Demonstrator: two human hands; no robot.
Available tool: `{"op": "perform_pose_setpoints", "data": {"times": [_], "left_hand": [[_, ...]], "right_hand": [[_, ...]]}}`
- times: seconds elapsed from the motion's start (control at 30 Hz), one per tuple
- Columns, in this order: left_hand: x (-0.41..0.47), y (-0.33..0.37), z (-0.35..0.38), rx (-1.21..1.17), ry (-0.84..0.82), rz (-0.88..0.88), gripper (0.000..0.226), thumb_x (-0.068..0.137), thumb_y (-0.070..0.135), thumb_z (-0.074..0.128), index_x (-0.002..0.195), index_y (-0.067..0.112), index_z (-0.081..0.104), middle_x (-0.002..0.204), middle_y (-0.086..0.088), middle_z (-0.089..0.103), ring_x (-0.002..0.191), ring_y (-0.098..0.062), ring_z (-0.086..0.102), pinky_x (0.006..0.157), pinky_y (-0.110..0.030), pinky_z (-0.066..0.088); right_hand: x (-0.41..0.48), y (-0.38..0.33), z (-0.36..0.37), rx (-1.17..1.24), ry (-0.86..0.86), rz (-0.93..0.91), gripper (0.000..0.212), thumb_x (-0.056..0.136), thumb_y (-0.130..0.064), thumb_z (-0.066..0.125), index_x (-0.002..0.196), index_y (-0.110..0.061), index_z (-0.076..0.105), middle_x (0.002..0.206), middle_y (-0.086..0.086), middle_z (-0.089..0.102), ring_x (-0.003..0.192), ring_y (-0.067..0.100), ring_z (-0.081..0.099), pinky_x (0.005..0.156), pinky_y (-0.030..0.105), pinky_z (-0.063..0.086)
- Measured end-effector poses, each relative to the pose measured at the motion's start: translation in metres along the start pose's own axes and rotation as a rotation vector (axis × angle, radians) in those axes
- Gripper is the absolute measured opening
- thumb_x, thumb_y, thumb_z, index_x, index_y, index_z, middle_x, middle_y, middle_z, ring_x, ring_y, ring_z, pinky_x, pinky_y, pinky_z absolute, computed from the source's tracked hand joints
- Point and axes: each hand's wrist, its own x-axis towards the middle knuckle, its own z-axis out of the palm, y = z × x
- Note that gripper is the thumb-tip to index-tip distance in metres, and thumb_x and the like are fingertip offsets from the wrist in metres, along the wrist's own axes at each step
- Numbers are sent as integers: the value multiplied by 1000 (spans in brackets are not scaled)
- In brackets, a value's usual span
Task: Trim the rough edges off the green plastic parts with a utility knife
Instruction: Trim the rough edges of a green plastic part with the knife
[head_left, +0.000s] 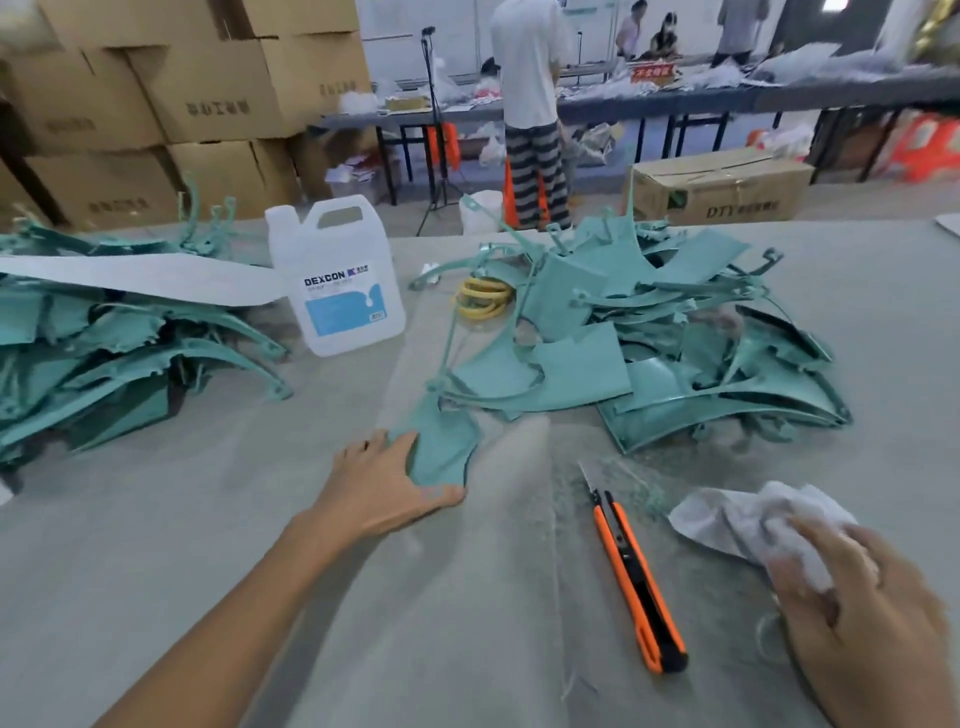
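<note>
My left hand (379, 483) grips the near end of a green plastic part (444, 441) that lies on the grey table (208, 519), thumb under its lower edge and fingers along its left side. An orange and black utility knife (636, 582) lies on the table between my hands, blade out and pointing away from me; neither hand touches it. My right hand (862, 613) at the lower right holds a crumpled white cloth (753, 519) against the table. A large heap of green parts (649, 332) sits behind the knife.
A second heap of green parts (104, 338) fills the left side, with a long white strip (130, 275) across it. A white DEXCON jug (337, 275) and yellow coiled rings (483, 301) stand mid-table. Cardboard boxes (182, 104) and a standing person (530, 114) are beyond.
</note>
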Motion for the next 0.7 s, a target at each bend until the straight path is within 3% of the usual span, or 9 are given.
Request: {"op": "perform_pose_setpoints", "data": {"times": [0.1,0.2,0.3,0.37,0.47,0.53,0.6,0.63,0.7], "left_hand": [[-71,-23,5,9,-61,-20,119,58,100,22,158,36,16,165,-4,20,148,-24,24,118,-37,22],[-135,-37,14,-25,-43,-17,112,60,94,15,159,41,10,167,7,14,152,-10,14,120,-26,15],[-183,-48,10,-242,116,-11,92,61,87,21,145,55,37,152,28,39,142,3,35,112,-18,29],[-198,-50,5,-424,250,-15,68,69,84,35,123,54,62,120,35,64,114,0,61,93,-19,45],[-201,-43,7,-502,359,-19,38,82,73,59,107,48,72,88,34,68,79,-5,66,73,-22,49],[-196,-38,12,-520,382,3,31,78,62,56,103,51,71,87,38,65,78,-3,64,71,-14,46],[-189,-32,18,-553,404,34,26,83,58,55,107,56,66,94,47,61,87,9,61,74,-6,43],[-185,-28,21,-549,415,62,24,89,56,56,111,56,64,97,49,60,90,11,61,76,-7,44],[-175,-18,30,-530,450,171,26,98,53,54,115,43,72,107,42,61,97,5,64,86,-26,52]], "right_hand": [[0,10,1,-29,69,-114,51,90,-44,55,130,-16,68,137,17,59,122,48,55,101,61,43],[-8,21,11,-3,224,-268,40,90,-33,60,115,-4,72,118,25,67,107,47,62,95,61,47],[-35,0,24,-41,131,-502,33,96,-37,46,96,-21,74,87,13,72,80,37,63,81,49,42],[-47,-16,34,-127,-69,-466,37,92,-50,46,93,-27,76,87,3,70,80,36,63,79,45,40],[-43,-34,46,-257,-232,-407,26,86,-46,71,103,-26,73,90,4,69,83,35,64,77,45,44],[-33,-41,50,-336,-286,-386,35,84,-47,73,112,-25,68,99,5,72,93,34,64,81,44,44],[-25,-44,51,-436,-336,-359,36,90,-51,61,119,-30,60,111,-1,71,106,29,63,87,41,40],[-22,-43,51,-412,-342,-339,33,91,-48,60,119,-30,59,112,-2,71,108,27,63,88,41,40],[-20,-42,46,-253,-348,-273,29,88,-36,65,116,-25,64,104,2,71,101,30,62,83,41,40]]}}
